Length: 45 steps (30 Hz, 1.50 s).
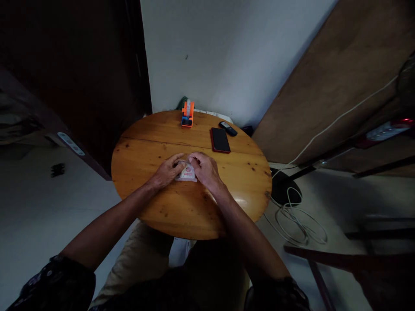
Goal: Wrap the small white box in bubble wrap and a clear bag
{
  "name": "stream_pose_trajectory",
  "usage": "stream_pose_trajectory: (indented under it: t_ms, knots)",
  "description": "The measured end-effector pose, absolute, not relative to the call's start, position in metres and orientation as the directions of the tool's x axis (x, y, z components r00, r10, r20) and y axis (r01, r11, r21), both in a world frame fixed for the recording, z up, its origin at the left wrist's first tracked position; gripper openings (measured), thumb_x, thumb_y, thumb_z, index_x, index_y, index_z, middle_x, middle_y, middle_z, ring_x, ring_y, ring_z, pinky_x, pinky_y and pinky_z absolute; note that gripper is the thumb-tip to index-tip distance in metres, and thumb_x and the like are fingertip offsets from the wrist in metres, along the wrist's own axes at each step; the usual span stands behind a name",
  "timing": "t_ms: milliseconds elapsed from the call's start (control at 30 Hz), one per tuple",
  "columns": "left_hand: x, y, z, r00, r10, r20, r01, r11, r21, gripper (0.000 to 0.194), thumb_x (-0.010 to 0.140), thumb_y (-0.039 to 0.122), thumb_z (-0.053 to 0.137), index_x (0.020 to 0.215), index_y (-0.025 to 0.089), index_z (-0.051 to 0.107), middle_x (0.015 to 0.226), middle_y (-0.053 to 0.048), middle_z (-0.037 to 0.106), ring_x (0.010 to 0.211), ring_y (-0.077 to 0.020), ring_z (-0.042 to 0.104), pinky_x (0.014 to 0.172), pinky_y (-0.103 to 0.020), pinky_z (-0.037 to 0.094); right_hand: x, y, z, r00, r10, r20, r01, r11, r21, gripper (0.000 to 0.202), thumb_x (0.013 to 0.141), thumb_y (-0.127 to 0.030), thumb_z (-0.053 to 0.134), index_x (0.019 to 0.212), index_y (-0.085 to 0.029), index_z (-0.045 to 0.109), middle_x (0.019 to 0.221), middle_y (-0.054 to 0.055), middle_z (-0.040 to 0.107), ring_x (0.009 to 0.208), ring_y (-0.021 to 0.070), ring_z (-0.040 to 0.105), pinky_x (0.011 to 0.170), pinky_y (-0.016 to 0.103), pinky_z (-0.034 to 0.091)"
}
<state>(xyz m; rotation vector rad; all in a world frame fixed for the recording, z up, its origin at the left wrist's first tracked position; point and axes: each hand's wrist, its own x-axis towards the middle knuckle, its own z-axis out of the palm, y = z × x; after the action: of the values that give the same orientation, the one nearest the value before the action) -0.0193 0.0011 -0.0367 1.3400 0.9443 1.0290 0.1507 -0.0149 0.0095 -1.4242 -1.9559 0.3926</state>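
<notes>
A small whitish packet with a red print [188, 172] lies on the round wooden table [181, 216], between my two hands. My left hand [167, 171] is closed on the packet's left side, its thumb resting over the top. My right hand [205, 169] has its fingers bent together at the packet's upper right edge, in a pinch. The fingertips of both hands come close together at the packet's top edge.
Behind my hands are an orange and blue tape dispenser [187, 114], a dark phone with a red edge [220, 140] and a black remote [228, 128]. A white wall [220, 56] stands behind the table. Coiled pale cable [303, 224] lies on the floor at the right.
</notes>
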Motion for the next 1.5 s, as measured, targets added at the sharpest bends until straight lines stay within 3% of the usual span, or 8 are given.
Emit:
stream_pose_trajectory:
  t_ms: [167, 367, 533, 833, 1033, 1267, 1500]
  knots:
    - [-0.02, 0.004, -0.039, 0.287, 0.955, 0.072, 0.002, -0.076, 0.997, 0.066, 0.083, 0.038, 0.066, 0.141, 0.011, 0.05, 0.116, -0.012, 0.072, 0.097, -0.0201, 0.066, 0.084, -0.031, 0.052, 0.147, -0.019, 0.01, -0.201, 0.916, 0.347, 0.812, 0.354, -0.464, 0.027, 0.098, -0.023, 0.045, 0.102, -0.022, 0.071, 0.1, 0.007, 0.071, 0.092, 0.021, 0.064, 0.082, 0.031, 0.047]
    - [-0.02, 0.005, -0.042, 0.289, 0.953, 0.087, -0.032, -0.081, 0.996, 0.063, 0.084, 0.039, 0.066, 0.139, 0.013, 0.051, 0.113, -0.009, 0.072, 0.096, -0.019, 0.066, 0.084, -0.03, 0.051, 0.15, -0.02, 0.005, -0.286, 0.865, 0.413, 0.789, 0.457, -0.411, 0.029, 0.098, -0.023, 0.046, 0.107, -0.024, 0.074, 0.109, 0.008, 0.07, 0.098, 0.0216, 0.065, 0.085, 0.033, 0.051]
    - [-0.019, 0.004, -0.04, 0.265, 0.955, 0.13, -0.027, -0.128, 0.991, 0.044, 0.083, 0.04, 0.067, 0.119, 0.014, 0.063, 0.11, -0.008, 0.071, 0.096, -0.0189, 0.064, 0.085, -0.029, 0.049, 0.159, -0.019, 0.001, -0.348, 0.814, 0.464, 0.724, 0.548, -0.418, 0.028, 0.094, -0.02, 0.051, 0.104, -0.024, 0.077, 0.117, 0.008, 0.068, 0.104, 0.0215, 0.065, 0.09, 0.034, 0.053]
    - [-0.018, -0.002, -0.027, 0.292, 0.941, 0.173, -0.018, -0.175, 0.984, 0.015, 0.085, 0.032, 0.061, 0.092, 0.019, 0.059, 0.077, 0.003, 0.055, 0.066, -0.01, 0.047, 0.06, -0.02, 0.039, 0.163, -0.022, 0.005, -0.395, 0.81, 0.433, 0.724, 0.565, -0.396, 0.026, 0.094, -0.019, 0.053, 0.102, -0.024, 0.077, 0.12, 0.007, 0.069, 0.106, 0.0216, 0.067, 0.089, 0.034, 0.054]
    - [-0.018, -0.002, -0.025, 0.307, 0.944, 0.122, -0.007, -0.126, 0.992, 0.017, 0.083, 0.034, 0.061, 0.091, 0.019, 0.059, 0.073, 0.004, 0.052, 0.061, -0.0097, 0.044, 0.057, -0.021, 0.036, 0.168, -0.028, 0.015, -0.487, 0.781, 0.391, 0.723, 0.611, -0.321, 0.029, 0.094, -0.017, 0.051, 0.11, -0.023, 0.074, 0.123, 0.006, 0.069, 0.106, 0.0215, 0.067, 0.087, 0.034, 0.053]
    - [-0.019, 0.001, -0.026, 0.298, 0.944, 0.142, 0.014, -0.153, 0.988, 0.021, 0.08, 0.038, 0.063, 0.09, 0.02, 0.06, 0.074, 0.003, 0.052, 0.063, -0.0106, 0.044, 0.059, -0.022, 0.037, 0.171, -0.031, 0.017, -0.569, 0.724, 0.39, 0.723, 0.666, -0.182, 0.03, 0.093, -0.014, 0.051, 0.106, -0.024, 0.076, 0.132, 0.01, 0.064, 0.117, 0.0262, 0.062, 0.098, 0.044, 0.047]
    - [-0.019, -0.001, -0.023, 0.316, 0.938, 0.144, 0.015, -0.157, 0.988, 0.024, 0.081, 0.041, 0.063, 0.09, 0.02, 0.059, 0.072, 0.004, 0.052, 0.061, -0.0094, 0.042, 0.057, -0.02, 0.037, 0.165, -0.034, 0.016, -0.584, 0.704, 0.405, 0.688, 0.693, -0.214, 0.027, 0.088, -0.012, 0.053, 0.099, -0.021, 0.076, 0.128, 0.01, 0.066, 0.116, 0.0269, 0.06, 0.098, 0.045, 0.046]
